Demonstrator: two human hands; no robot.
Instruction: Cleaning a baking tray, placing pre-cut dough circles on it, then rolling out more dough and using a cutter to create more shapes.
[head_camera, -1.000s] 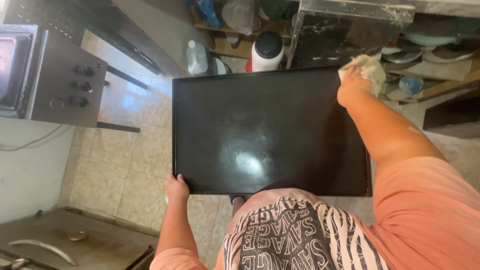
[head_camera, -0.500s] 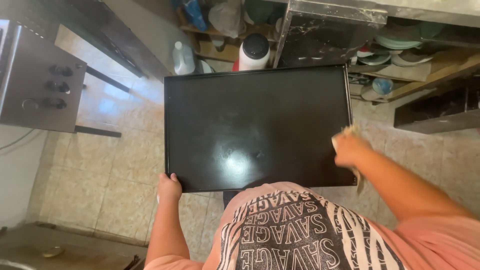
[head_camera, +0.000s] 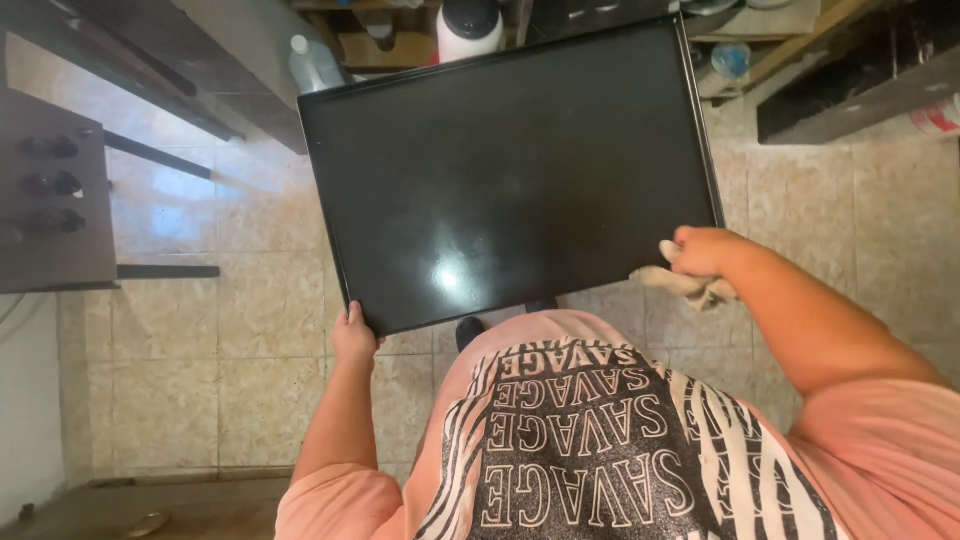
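Observation:
A large flat black panel with a glossy face (head_camera: 510, 170), like a screen, is held out level over the tiled floor in front of me. My left hand (head_camera: 354, 334) grips its near left corner from below. At the near right corner my right hand (head_camera: 704, 252) is closed on a crumpled beige cloth (head_camera: 690, 288), which hangs just off the panel's edge. A bright light spot reflects low on the panel's face.
A steel appliance with black knobs (head_camera: 55, 190) stands at the left. Past the panel's far edge are a white jar with a black lid (head_camera: 470, 28) and a clear bottle (head_camera: 312, 66). Shelves with dishes (head_camera: 740, 50) are at the top right. Beige floor tiles (head_camera: 840, 220) lie below.
My right hand with the cloth has travelled from the panel's far right corner down its right side to the near right corner. The left hand has kept its grip.

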